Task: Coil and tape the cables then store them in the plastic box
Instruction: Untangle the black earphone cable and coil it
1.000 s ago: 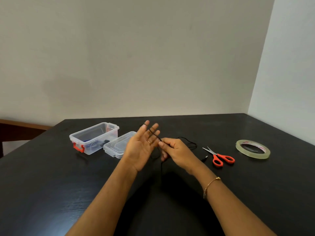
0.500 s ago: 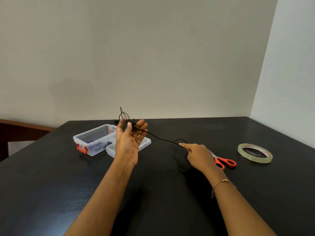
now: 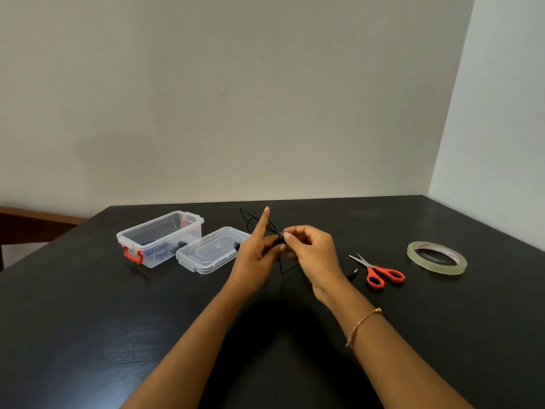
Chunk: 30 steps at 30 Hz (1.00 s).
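Thin black cable [image 3: 283, 267] is hanging between the two hands above the dark table [image 3: 88, 320] — loops trailing behind the raised finger, a strand dropping toward the tabletop. Right hand [image 3: 312, 255] is pinching the cable at its fingertips. Left hand [image 3: 256, 255] is pointing one finger up, the others touching the cable; whether they are gripping it cannot be told. Clear plastic box [image 3: 160, 239] with a red latch is sitting open to the left, dark and blue items inside, its lid [image 3: 213, 253] just beside it. Red-handled scissors [image 3: 380, 271] and a tape roll [image 3: 436, 256] are lying to the right — well apart from the box.
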Tool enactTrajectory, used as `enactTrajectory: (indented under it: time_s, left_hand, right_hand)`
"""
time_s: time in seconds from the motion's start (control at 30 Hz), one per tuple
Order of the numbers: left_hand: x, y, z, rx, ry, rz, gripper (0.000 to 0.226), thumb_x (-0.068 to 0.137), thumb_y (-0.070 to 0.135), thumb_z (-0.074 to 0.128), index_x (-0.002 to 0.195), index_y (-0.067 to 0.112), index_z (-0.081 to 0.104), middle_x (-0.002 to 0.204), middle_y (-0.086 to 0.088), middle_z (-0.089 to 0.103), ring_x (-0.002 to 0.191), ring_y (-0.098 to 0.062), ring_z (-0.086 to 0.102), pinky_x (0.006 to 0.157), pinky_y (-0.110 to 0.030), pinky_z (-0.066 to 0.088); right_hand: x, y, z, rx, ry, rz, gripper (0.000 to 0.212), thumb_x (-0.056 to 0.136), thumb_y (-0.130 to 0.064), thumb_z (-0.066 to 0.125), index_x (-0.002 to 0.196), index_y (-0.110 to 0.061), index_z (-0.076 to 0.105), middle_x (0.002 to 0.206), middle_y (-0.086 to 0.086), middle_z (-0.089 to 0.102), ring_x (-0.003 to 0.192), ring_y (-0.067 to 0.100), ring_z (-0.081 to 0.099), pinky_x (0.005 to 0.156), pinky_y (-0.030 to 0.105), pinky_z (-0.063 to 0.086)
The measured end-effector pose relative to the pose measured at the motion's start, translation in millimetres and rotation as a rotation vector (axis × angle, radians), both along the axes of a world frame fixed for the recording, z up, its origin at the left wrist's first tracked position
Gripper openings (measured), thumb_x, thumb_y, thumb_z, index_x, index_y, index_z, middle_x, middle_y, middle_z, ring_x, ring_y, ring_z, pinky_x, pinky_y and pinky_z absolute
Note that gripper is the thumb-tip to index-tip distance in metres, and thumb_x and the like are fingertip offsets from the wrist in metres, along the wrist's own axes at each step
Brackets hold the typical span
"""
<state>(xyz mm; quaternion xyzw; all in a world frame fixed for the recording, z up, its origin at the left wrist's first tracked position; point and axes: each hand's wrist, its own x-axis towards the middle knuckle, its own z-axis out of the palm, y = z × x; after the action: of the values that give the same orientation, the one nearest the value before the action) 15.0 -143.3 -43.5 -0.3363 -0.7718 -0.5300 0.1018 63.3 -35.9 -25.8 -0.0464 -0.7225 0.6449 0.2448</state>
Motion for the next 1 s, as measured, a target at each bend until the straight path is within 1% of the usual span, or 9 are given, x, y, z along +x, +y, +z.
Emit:
enactTrajectory:
  time_s: [0.07, 0.13, 0.27, 0.37, 0.43, 0.53, 0.7, 0.83, 1.0]
  left_hand:
    - [2, 3, -1, -0.026, 0.011, 0.004, 0.071, 0.092, 0.005, 0.051, 0.146, 0.015, 0.007, 0.091, -0.007, 0.069, 0.081, -0.001, 0.06, 0.079, -0.004, 0.043]
    - [5, 6, -2, 0.039, -0.047, 0.008, 0.066, 0.093, 0.006, 0.048, 0.146, 0.019, 0.01, 0.107, 0.005, 0.064, 0.089, 0.009, 0.057, 0.085, -0.005, 0.043]
    - [5, 7, 1, 0.378, -0.282, 0.005, 0.051, 0.095, 0.006, 0.045, 0.142, 0.019, 0.031, 0.142, 0.004, 0.044, 0.122, -0.01, 0.049, 0.101, -0.031, 0.045]
    - [4, 8, 5, 0.622, -0.472, 0.079, 0.049, 0.095, 0.005, 0.042, 0.142, 0.014, 0.031, 0.145, 0.0, 0.04, 0.105, -0.01, 0.058, 0.092, -0.027, 0.047]
    - [4, 7, 6, 0.656, -0.532, 0.139, 0.05, 0.095, 0.003, 0.043, 0.143, 0.01, 0.031, 0.142, -0.005, 0.043, 0.092, -0.008, 0.061, 0.082, -0.023, 0.051]
    - [3, 6, 5, 0.516, -0.566, 0.173, 0.045, 0.092, 0.011, 0.053, 0.135, 0.008, 0.041, 0.125, -0.01, 0.058, 0.086, -0.013, 0.067, 0.075, -0.022, 0.054]
    - [10, 4, 11, 0.326, -0.631, 0.002, 0.017, 0.094, 0.018, 0.049, 0.111, 0.014, 0.052, 0.091, -0.006, 0.069, 0.062, -0.013, 0.068, 0.056, -0.019, 0.052]
    - [16, 3, 15, 0.245, -0.607, -0.084, 0.023, 0.096, 0.019, 0.042, 0.09, 0.012, 0.063, 0.07, -0.007, 0.063, 0.058, -0.012, 0.059, 0.054, -0.019, 0.049]
    - [21, 4, 19, 0.24, -0.516, -0.174, 0.018, 0.093, 0.018, 0.05, 0.087, 0.015, 0.067, 0.065, -0.003, 0.057, 0.056, -0.003, 0.056, 0.056, -0.015, 0.048]
  right_hand:
    - [1, 6, 1, -0.065, -0.02, 0.012, 0.011, 0.089, -0.007, 0.057, 0.094, -0.01, 0.066, 0.082, 0.002, 0.066, 0.076, 0.009, 0.063, 0.066, 0.016, 0.053]
    - [0, 8, 2, -0.087, -0.023, 0.026, 0.013, 0.089, -0.004, 0.057, 0.094, -0.011, 0.066, 0.087, 0.004, 0.067, 0.079, 0.012, 0.065, 0.068, 0.018, 0.055]
    - [-1, 9, 4, -0.086, -0.027, 0.044, 0.021, 0.088, 0.002, 0.054, 0.103, -0.008, 0.064, 0.089, 0.001, 0.065, 0.077, 0.008, 0.065, 0.066, 0.016, 0.056]
    - [-1, 11, 6, -0.096, 0.006, 0.058, 0.022, 0.089, 0.004, 0.052, 0.098, -0.012, 0.066, 0.094, 0.004, 0.065, 0.084, 0.01, 0.064, 0.069, 0.017, 0.056]
    - [0, 12, 7, -0.128, 0.044, 0.091, 0.025, 0.09, 0.003, 0.049, 0.092, -0.015, 0.066, 0.097, 0.006, 0.064, 0.089, 0.013, 0.063, 0.073, 0.02, 0.056]
    - [0, 9, 7, -0.208, 0.086, 0.14, 0.024, 0.092, 0.001, 0.048, 0.094, -0.014, 0.066, 0.095, 0.007, 0.065, 0.088, 0.015, 0.065, 0.076, 0.025, 0.057]
    - [1, 9, 8, -0.209, 0.134, 0.094, 0.022, 0.091, -0.001, 0.051, 0.092, -0.016, 0.067, 0.083, 0.005, 0.066, 0.075, 0.01, 0.065, 0.069, 0.023, 0.057]
    - [1, 7, 9, -0.146, 0.207, -0.014, 0.021, 0.088, 0.001, 0.054, 0.091, -0.016, 0.066, 0.077, 0.003, 0.065, 0.069, 0.007, 0.064, 0.065, 0.02, 0.056]
    - [1, 13, 12, -0.171, 0.248, -0.077, 0.02, 0.088, 0.0, 0.055, 0.085, -0.017, 0.065, 0.074, 0.001, 0.063, 0.067, 0.007, 0.063, 0.063, 0.022, 0.056]
